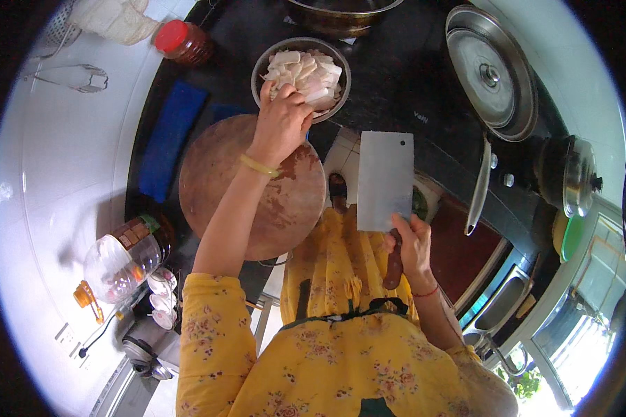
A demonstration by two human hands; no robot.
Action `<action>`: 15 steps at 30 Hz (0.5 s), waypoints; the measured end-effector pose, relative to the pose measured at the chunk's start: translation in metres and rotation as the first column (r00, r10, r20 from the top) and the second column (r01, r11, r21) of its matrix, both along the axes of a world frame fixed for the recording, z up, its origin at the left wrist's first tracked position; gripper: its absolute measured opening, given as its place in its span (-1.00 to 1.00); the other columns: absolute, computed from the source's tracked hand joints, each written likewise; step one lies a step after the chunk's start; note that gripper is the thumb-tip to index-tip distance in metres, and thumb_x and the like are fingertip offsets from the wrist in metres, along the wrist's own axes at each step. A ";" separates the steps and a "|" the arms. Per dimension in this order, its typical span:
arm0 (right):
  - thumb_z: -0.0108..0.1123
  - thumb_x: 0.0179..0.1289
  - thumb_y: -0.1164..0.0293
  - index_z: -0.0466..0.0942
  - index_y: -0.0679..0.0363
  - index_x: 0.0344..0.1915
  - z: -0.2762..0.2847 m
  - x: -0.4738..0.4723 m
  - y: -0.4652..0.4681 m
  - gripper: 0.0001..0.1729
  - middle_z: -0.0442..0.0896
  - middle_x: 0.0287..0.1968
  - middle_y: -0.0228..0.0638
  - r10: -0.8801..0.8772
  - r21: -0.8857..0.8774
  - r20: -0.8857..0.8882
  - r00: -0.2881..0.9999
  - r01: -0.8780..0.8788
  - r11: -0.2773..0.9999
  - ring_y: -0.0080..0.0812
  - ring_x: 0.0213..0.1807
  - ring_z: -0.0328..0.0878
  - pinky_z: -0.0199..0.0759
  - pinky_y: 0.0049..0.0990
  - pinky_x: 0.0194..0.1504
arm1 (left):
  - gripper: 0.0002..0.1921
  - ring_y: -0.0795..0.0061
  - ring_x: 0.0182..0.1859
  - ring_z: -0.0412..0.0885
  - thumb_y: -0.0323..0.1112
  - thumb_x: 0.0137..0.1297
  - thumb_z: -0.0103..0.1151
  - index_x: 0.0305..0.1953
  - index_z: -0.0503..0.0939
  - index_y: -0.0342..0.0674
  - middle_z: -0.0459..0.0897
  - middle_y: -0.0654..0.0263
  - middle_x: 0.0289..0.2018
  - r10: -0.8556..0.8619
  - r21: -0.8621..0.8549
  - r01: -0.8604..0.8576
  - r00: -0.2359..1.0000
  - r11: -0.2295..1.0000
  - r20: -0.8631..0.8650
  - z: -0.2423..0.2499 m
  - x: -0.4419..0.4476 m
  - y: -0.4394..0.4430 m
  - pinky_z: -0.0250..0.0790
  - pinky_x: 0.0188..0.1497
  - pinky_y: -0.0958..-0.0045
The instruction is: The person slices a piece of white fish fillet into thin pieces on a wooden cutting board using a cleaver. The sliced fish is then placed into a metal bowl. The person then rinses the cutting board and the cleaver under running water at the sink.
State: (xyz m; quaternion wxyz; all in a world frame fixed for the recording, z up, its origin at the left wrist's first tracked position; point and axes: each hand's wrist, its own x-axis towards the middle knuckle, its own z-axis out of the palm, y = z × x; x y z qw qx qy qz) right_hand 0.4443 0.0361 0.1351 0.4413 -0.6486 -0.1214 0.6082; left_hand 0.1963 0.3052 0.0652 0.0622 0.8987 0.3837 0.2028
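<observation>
My left hand (287,117) reaches over the near rim of a round metal bowl (347,78). Its fingers are at the pale, flat slices of food (313,73) heaped inside; the fingertips are partly hidden, so I cannot tell whether they grip a slice. Beneath my left forearm lies a thick round wooden chopping board (219,172), with damp dark patches towards its right side. To the right, my right hand (414,247) is closed round the brown handle of a broad rectangular cleaver (386,177). The blade points away from me, held in front of my skirt, apart from the board.
A blue cloth (169,140) and a red-lidded jar (182,41) are left of the bowl. Behind it stands a large metal basin (344,18). A lidded pan (488,75) and a lidded pot (568,172) occupy the right. A large plastic bottle (117,263) stands by the left wall.
</observation>
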 end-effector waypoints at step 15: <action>0.27 0.70 0.37 0.62 0.33 -0.14 -0.010 0.019 0.024 -0.75 0.58 -0.53 -0.30 -0.037 -0.010 -0.037 0.999 0.036 0.999 -0.49 -0.55 0.49 0.38 -0.40 -0.46 | -0.88 0.24 0.13 0.67 -0.37 0.23 0.53 -0.23 0.80 0.00 0.85 0.38 -0.17 0.193 0.036 -0.193 0.981 0.981 0.015 -0.001 0.001 0.014 0.18 0.51 -0.09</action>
